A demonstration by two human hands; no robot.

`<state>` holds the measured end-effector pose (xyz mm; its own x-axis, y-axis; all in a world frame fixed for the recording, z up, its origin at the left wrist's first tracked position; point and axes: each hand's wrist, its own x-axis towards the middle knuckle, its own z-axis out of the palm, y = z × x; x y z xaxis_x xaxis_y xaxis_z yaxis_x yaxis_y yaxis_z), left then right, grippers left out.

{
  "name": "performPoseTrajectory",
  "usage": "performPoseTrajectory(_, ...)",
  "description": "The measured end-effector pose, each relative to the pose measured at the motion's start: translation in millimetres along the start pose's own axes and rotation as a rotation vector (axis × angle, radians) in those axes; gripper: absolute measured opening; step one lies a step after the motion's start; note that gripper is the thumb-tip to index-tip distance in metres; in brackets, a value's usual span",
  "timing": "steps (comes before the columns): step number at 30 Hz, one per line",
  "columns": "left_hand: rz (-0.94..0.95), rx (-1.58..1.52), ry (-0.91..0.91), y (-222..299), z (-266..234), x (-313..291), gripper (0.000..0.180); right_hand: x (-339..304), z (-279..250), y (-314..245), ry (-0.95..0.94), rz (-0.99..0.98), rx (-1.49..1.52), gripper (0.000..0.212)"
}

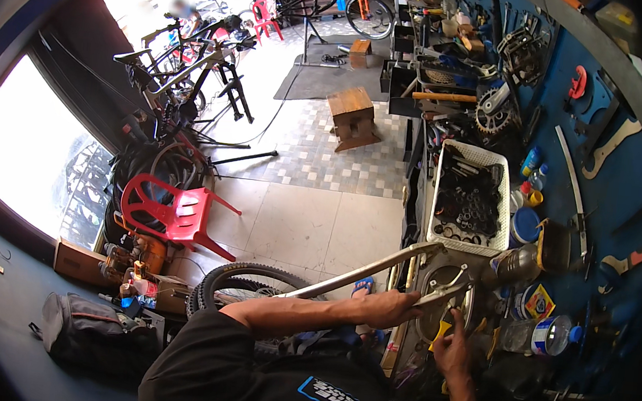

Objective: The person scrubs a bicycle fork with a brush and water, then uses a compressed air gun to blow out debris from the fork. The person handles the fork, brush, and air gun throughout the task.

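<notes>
A bare-metal bike frame part (364,270) with a long silver tube slants over the right edge of the floor to the workbench. My left hand (392,309) is closed around its shorter arm, close to the end that lies over a round dull metal plate or dish. Just right of it, my right hand (453,352) grips a small yellow-handled tool (444,328), its index finger stretched up along the frame part's end. The tool's working tip is too small and covered to make out.
A white plastic basket (508,226) of small metal parts sits on the bench, with bottles (551,335) and jars nearby. Tools hang on the blue wall (545,121). A red plastic chair (184,214), bike tyre (212,283), wooden stool (352,115) and bikes (195,65) stand left and ahead.
</notes>
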<state>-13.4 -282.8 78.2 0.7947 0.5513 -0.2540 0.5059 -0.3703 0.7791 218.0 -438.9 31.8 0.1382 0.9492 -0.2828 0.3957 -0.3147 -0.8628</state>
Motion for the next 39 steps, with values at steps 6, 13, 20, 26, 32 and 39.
performPoseTrajectory(6, 0.009, -0.013, -0.008, 3, 0, -4, 0.044, -2, -11, -32, -0.127, 0.417, 1.214, 0.069)
performPoseTrajectory(13, -0.053, -0.049, -0.031, 12, -1, -12, 0.045, 0, -10, -16, 0.215, -0.258, -0.553, 0.049)
performPoseTrajectory(20, -0.03, -0.03, 0.006, 7, 6, -18, 0.043, 36, -6, 4, 0.185, 0.012, 0.703, 0.019)
performPoseTrajectory(26, -0.043, 0.026, 0.043, 2, -5, -31, 0.047, 57, -4, -7, 0.015, -0.033, 0.99, 0.018)
performPoseTrajectory(32, 0.09, -0.051, 0.049, 24, -46, -56, 0.041, 62, -43, -33, -0.231, -0.148, 0.558, 0.025)
performPoseTrajectory(39, 0.144, -0.06, 0.162, 45, -59, -51, 0.04, 64, -6, -66, 0.056, -0.356, 1.064, 0.021)
